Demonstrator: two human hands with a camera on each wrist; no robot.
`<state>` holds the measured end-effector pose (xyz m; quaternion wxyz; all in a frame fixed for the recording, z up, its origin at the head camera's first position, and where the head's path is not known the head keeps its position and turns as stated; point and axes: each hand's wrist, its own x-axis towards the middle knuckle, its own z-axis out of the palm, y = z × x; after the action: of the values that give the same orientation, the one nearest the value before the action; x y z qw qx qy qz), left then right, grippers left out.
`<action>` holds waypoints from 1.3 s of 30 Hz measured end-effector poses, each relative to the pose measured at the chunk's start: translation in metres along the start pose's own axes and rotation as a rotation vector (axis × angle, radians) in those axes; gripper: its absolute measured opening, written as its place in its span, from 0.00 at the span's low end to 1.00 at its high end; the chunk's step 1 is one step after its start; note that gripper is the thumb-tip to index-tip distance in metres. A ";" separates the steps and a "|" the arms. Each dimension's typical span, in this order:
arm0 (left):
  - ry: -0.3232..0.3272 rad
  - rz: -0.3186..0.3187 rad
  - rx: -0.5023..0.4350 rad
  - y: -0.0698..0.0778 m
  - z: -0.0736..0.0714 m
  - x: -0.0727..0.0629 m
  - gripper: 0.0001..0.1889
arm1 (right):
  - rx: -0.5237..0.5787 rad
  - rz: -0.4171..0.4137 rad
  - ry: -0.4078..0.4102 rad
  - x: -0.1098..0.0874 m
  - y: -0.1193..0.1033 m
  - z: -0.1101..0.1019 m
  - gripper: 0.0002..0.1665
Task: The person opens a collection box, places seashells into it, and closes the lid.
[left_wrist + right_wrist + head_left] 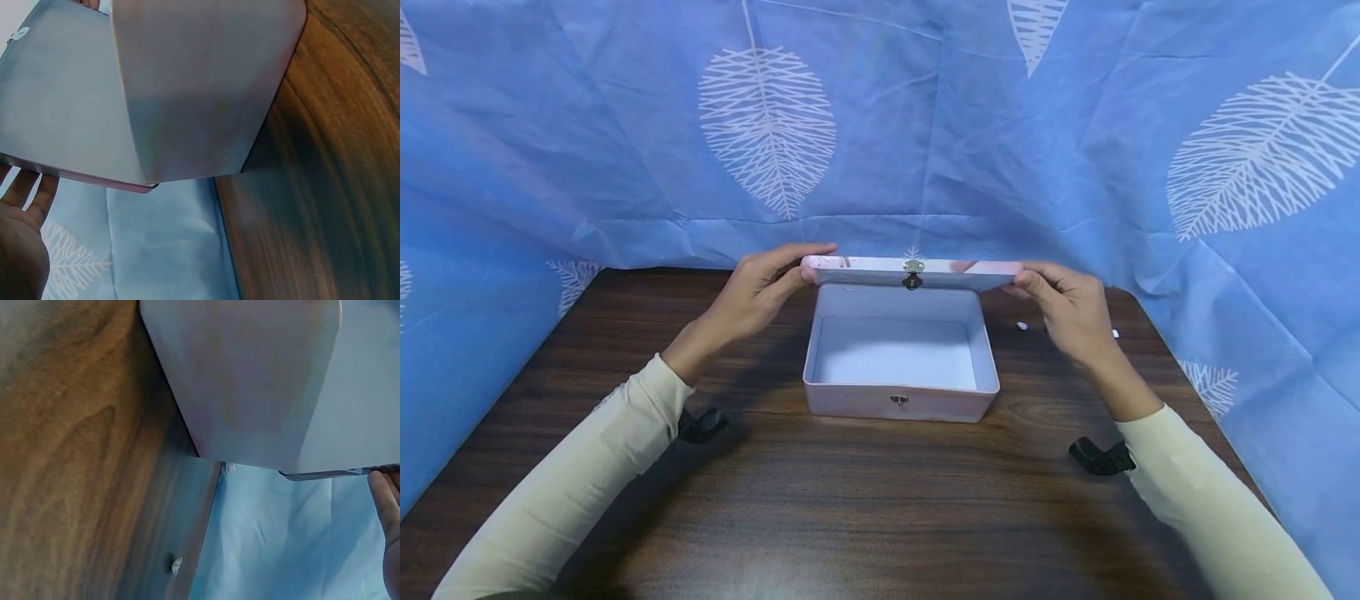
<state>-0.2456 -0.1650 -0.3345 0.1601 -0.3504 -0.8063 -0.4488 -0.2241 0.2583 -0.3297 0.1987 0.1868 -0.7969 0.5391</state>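
Observation:
A rectangular tin box [895, 403] with a pale inside stands on the table, and nothing shows inside it. Its hinged lid [872, 265] is raised at the back, with a metal clasp [913, 273] at the middle of its front edge. The left hand [747, 292] grips the lid's left corner between thumb and fingers. At the opposite corner, the right hand [1067, 307] pinches the lid the same way. Each wrist view shows a side wall of the tin box [200, 94] close up, with the hand's fingers at the lid's edge.
Dark wood table [880, 508] lies under the box. Small white bits [1022, 326] sit on it to the right of the box. A blue cloth with white leaf prints [767, 125] hangs behind and along both sides. Black straps [1101, 457] show at both wrists.

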 end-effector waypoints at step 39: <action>0.055 -0.247 -0.241 -0.030 0.016 0.022 0.27 | 0.060 0.105 -0.031 0.032 0.032 0.015 0.21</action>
<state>-0.2809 -0.1532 -0.3488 0.0826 -0.2531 -0.7788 -0.5680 -0.2697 0.2532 -0.3430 0.1520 0.1589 -0.7920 0.5695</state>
